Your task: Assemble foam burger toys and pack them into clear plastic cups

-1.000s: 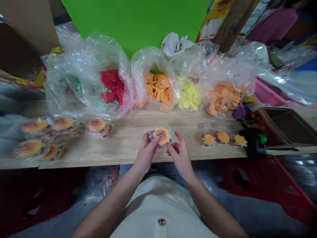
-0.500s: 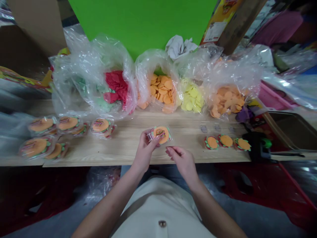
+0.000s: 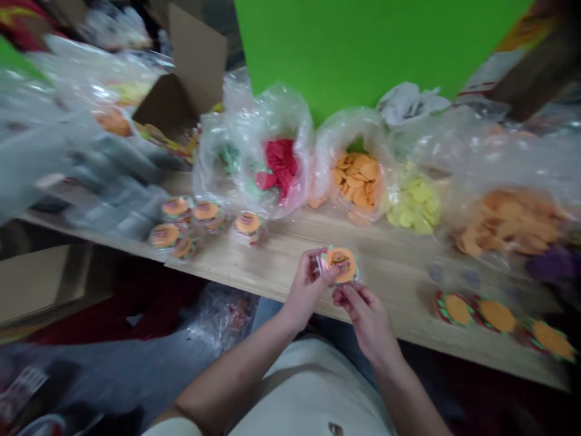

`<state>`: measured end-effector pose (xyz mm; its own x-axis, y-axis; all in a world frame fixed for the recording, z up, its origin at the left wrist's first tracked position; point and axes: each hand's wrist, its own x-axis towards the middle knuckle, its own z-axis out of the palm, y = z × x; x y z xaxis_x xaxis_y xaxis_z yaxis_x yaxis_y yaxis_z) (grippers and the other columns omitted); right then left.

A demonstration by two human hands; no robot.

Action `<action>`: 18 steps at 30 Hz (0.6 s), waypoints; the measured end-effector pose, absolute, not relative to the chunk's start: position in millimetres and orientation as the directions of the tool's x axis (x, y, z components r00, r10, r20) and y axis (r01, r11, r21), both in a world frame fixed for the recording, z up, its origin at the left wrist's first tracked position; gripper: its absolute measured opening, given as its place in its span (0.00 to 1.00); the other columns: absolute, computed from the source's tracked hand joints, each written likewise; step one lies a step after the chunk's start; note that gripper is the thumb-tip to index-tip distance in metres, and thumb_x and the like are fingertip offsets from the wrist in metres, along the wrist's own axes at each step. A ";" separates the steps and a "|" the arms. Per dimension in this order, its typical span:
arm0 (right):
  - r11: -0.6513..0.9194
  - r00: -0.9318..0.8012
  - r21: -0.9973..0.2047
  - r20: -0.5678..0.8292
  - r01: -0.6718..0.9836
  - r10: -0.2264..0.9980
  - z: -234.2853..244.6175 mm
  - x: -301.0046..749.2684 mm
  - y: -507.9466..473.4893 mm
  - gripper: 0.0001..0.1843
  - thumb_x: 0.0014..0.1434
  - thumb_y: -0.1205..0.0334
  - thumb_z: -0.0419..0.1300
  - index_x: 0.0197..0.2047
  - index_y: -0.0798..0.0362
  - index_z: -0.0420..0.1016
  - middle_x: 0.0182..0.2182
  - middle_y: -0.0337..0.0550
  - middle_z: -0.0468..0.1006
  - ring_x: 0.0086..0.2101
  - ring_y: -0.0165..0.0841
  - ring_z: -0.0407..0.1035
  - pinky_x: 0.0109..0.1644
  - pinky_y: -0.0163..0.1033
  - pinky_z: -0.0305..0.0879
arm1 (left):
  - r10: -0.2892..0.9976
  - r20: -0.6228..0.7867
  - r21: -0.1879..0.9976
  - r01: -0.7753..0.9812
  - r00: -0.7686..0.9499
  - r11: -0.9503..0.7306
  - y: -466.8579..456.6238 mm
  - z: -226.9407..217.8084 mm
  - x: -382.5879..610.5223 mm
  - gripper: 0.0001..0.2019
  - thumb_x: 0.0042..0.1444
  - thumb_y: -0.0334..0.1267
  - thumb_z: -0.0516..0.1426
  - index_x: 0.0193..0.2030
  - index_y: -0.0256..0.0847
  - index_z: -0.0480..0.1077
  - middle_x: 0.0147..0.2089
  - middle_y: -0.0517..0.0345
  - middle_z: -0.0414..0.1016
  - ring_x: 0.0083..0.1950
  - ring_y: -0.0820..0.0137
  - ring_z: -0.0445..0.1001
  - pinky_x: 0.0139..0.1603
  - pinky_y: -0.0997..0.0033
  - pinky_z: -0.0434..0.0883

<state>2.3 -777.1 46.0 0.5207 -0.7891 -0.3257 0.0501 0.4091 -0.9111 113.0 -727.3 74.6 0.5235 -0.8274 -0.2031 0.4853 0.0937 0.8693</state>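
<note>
My left hand [image 3: 308, 284] grips a toy burger [image 3: 342, 264] in a clear plastic case, its thumb across the printed orange top. Layers of green and red show at the burger's rim. Just below the case's lower edge, my right hand [image 3: 363, 312] has its fingers pinched together. Whether they touch the case or hold something small I cannot make out. To the left stand several cased burgers [image 3: 206, 212]. On the right lie open clear cases with burgers [image 3: 497, 315] in them, blurred.
Along the back of the wooden table [image 3: 281, 260] are plastic bags of red pieces [image 3: 282, 166], orange discs [image 3: 358, 175], yellow pieces [image 3: 415, 203] and peach pieces [image 3: 512, 221]. Behind them rises a green panel [image 3: 363, 54]. A cardboard box [image 3: 197, 60] and stacked clear trays [image 3: 122, 200] are at left.
The view has swung left, shifting the table's contents rightward. My right fingers have come up close to the case's lower edge. My left hand still holds the cased burger.
</note>
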 end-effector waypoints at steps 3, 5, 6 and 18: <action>0.314 0.565 -0.949 -0.264 -0.009 -0.782 34.1 21.7 -768.5 0.13 0.51 0.52 0.60 0.32 0.54 0.74 0.27 0.42 0.75 0.29 0.33 0.69 0.37 0.39 0.67 | -0.792 -0.205 0.882 0.460 0.575 0.106 -709.1 69.3 127.4 0.22 0.48 0.38 0.60 0.51 0.43 0.61 0.52 0.51 0.67 0.51 0.66 0.67 0.50 0.67 0.66; 0.235 0.682 -0.968 -0.231 -0.088 -0.694 27.5 35.1 -763.4 0.14 0.54 0.52 0.57 0.36 0.53 0.74 0.32 0.44 0.77 0.33 0.35 0.70 0.40 0.41 0.67 | -0.734 -0.240 0.885 0.454 0.636 0.105 -696.1 60.9 143.4 0.24 0.48 0.39 0.60 0.53 0.42 0.60 0.52 0.50 0.68 0.50 0.65 0.68 0.48 0.67 0.67; 0.175 0.749 -0.976 -0.211 -0.128 -0.628 25.1 40.6 -760.3 0.14 0.55 0.52 0.56 0.38 0.52 0.74 0.34 0.45 0.77 0.35 0.36 0.71 0.40 0.41 0.67 | -0.685 -0.258 0.892 0.441 0.681 0.102 -690.4 56.2 153.2 0.24 0.48 0.40 0.61 0.52 0.42 0.60 0.50 0.50 0.69 0.49 0.65 0.69 0.46 0.68 0.68; -0.560 0.683 -0.577 0.007 -0.594 -0.731 39.9 -64.9 -861.7 0.11 0.58 0.62 0.51 0.37 0.50 0.75 0.32 0.44 0.77 0.35 0.35 0.68 0.40 0.41 0.64 | -0.482 -0.300 0.954 0.273 0.823 -0.127 -731.7 -0.8 202.4 0.30 0.46 0.47 0.59 0.54 0.42 0.53 0.52 0.49 0.62 0.49 0.66 0.67 0.49 0.64 0.64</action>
<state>-64.9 -861.7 39.9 0.6826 -0.7308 0.0067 -0.5943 -0.5604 -0.5768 202.4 -731.7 -0.8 0.8233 -0.4818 -0.3001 0.2729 -0.1275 0.9535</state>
